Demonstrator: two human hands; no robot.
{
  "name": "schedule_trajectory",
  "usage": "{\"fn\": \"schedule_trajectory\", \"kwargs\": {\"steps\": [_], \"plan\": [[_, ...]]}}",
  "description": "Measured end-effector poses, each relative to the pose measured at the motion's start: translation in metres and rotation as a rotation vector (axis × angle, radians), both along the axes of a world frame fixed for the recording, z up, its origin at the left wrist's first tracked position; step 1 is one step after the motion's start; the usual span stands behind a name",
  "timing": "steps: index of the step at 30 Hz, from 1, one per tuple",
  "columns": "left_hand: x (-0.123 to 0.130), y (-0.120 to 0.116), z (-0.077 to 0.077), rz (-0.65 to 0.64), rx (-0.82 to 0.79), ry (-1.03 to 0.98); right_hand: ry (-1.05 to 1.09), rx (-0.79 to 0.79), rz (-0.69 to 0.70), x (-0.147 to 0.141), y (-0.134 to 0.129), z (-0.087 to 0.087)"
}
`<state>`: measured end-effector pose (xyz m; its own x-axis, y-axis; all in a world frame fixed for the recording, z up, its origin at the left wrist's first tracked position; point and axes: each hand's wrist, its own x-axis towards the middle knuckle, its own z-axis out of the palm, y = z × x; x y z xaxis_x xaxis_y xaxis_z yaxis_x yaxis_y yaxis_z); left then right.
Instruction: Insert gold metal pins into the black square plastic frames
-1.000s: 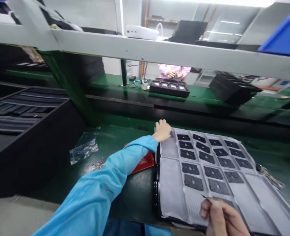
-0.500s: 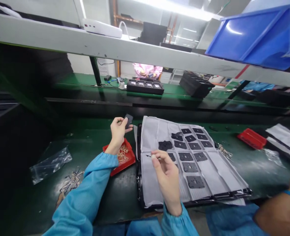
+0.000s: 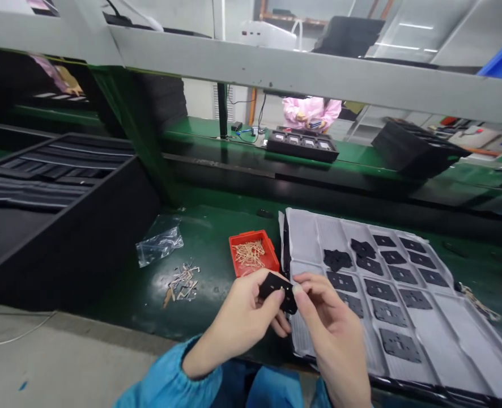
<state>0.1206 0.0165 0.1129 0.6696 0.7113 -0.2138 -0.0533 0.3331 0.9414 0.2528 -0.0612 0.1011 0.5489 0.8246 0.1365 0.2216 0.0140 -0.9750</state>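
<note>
My left hand (image 3: 245,303) grips a small flat black plastic plate (image 3: 270,283) with holes, tilted, thumb on its face. The fingers of my right hand (image 3: 336,328) are pinched together against the plate's right edge; whatever lies between the fingertips is hidden. Just behind my hands is a red tray (image 3: 272,255) of thin gold-coloured metal pieces (image 3: 249,253). To the right, a grey compartmented sheet (image 3: 429,334) in a dark tray carries several similar black plates (image 3: 399,344), some of them piled together.
On the green bench lie a clear plastic bag (image 3: 161,246) and a heap of loose metal pieces (image 3: 183,282). A big black box (image 3: 106,232) stands at left. Overhead runs a grey shelf beam (image 3: 251,62). Across the bench, a person in pink (image 3: 310,110) works behind a black tray (image 3: 302,148).
My left hand has brought the black plate down and toward me, and the right hand has come up against it. The view has swung left, showing the black box.
</note>
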Motion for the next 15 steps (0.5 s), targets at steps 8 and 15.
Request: {"fn": "schedule_trajectory", "kwargs": {"steps": [8, 15], "plan": [[-0.013, -0.021, 0.005, 0.120, 0.017, -0.064, 0.052, 0.044, 0.005, -0.021, -0.002, 0.002], [-0.021, -0.030, 0.003, 0.147, 0.073, -0.052, -0.013, 0.046, 0.016, -0.028, -0.004, 0.003]]}}
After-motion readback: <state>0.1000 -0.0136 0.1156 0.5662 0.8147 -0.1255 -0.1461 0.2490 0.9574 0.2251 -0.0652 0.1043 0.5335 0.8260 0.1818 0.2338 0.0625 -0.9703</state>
